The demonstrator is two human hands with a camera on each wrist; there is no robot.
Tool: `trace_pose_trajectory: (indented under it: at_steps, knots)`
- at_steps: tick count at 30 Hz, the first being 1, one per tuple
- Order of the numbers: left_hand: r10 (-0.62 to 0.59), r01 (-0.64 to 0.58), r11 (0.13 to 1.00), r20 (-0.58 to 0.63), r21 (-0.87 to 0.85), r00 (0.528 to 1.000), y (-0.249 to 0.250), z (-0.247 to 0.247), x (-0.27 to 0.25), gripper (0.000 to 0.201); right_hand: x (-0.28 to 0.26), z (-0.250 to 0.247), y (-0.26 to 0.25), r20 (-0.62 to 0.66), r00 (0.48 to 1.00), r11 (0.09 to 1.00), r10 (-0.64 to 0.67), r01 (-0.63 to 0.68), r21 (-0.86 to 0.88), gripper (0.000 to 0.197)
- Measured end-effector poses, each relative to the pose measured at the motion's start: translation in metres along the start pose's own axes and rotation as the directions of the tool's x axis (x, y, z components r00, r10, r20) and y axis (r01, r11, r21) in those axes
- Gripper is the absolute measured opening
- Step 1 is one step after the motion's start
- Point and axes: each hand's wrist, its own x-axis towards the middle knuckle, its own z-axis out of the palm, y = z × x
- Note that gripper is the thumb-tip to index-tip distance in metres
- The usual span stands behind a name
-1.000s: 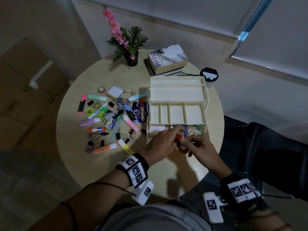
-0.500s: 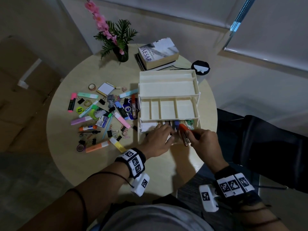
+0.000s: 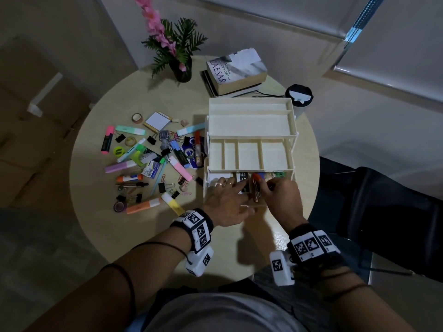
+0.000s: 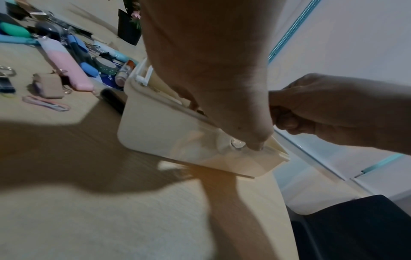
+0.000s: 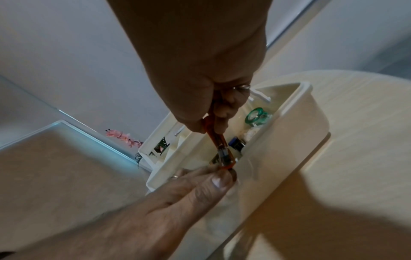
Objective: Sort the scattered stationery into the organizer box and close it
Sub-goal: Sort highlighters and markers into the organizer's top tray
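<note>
Now orange marker (image 5: 219, 142) within right hand's (image 3: 282, 200) grip.

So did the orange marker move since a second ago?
Yes. The orange marker in the right hand went from the organizer box's near rim down into its bottom compartment.

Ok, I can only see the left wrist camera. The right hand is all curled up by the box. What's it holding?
Observer: The right hand pinches an orange marker and points it down into the bottom tray of the box.
Operator: Does the other one touch it too?
Observer: Yes. In the right wrist view the left hand meets the marker's lower end with its thumb tip.
Operator: Is there other stuff in there?
Observer: A green tape roll lies in that tray, further along from the marker.
</note>
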Motion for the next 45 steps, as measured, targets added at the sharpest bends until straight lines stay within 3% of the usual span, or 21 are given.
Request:
trace_pose_trajectory:
  at_steps: [4, 13, 21, 24, 27, 31, 33, 36, 40, 43, 45]
  knots:
    - [0.012, -0.012, 1.0, -0.035, 0.018, 0.999, -0.001, 0.004, -0.002, 0.065, 0.003, 0.015, -0.001, -0.033, 0.999, 0.999, 0.043, -0.042, 0.009, 0.054]
    - [0.036, -0.03, 0.993, 0.046, -0.116, 0.998, -0.013, 0.0, -0.007, 0.056, 0.013, 0.043, -0.002, -0.056, 0.993, 0.991, 0.103, -0.098, 0.086, 0.048]
    - [0.049, -0.03, 0.98, 0.09, -0.198, 0.995, -0.021, 0.002, -0.011, 0.057, 0.01, 0.051, 0.004, -0.028, 0.999, 0.998, -0.038, 0.04, 0.054, 0.022]
    - [0.102, -0.091, 0.957, 0.027, -0.275, 0.994, -0.028, 0.002, -0.018, 0.059, 0.004, 0.046, 0.002, -0.026, 0.995, 0.994, -0.096, 0.097, 0.047, 0.008]
    - [0.14, -0.161, 0.904, -0.083, -0.396, 0.987, -0.035, -0.005, -0.034, 0.056, 0.001, 0.043, 0.002, -0.056, 0.994, 0.994, -0.097, 0.1, 0.053, 0.012]
    - [0.105, -0.236, 0.861, -0.297, -0.45, 0.949, -0.061, -0.017, -0.073, 0.032, -0.006, 0.035, -0.018, -0.072, 0.99, 0.992, -0.125, 0.123, -0.032, 0.014]
    - [0.063, -0.232, 0.848, -0.345, -0.476, 0.937, -0.082, -0.019, -0.097, 0.022, -0.012, 0.034, -0.039, -0.06, 0.981, 0.982, -0.186, 0.184, -0.04, 0.009]
    - [-0.032, -0.153, 0.844, -0.333, -0.514, 0.942, -0.118, -0.014, -0.13, 0.016, -0.018, 0.042, -0.074, 0.05, 0.946, 0.947, -0.32, 0.321, 0.006, 0.01]
    - [-0.241, 0.082, 0.862, -0.261, -0.5, 0.935, -0.171, 0.0, -0.172, 0.015, -0.023, 0.073, -0.124, 0.267, 0.855, 0.889, -0.444, 0.457, 0.016, 0.004]
    - [-0.376, 0.247, 0.828, -0.173, -0.504, 0.91, -0.205, 0.006, -0.197, 0.015, -0.027, 0.108, -0.154, 0.458, 0.767, 0.855, -0.449, 0.518, -0.03, 0.003]
    - [-0.425, 0.323, 0.812, -0.112, -0.487, 0.898, -0.223, 0.01, -0.21, 0.017, -0.029, 0.136, -0.162, 0.586, 0.713, 0.82, -0.385, 0.556, -0.137, 0.02]
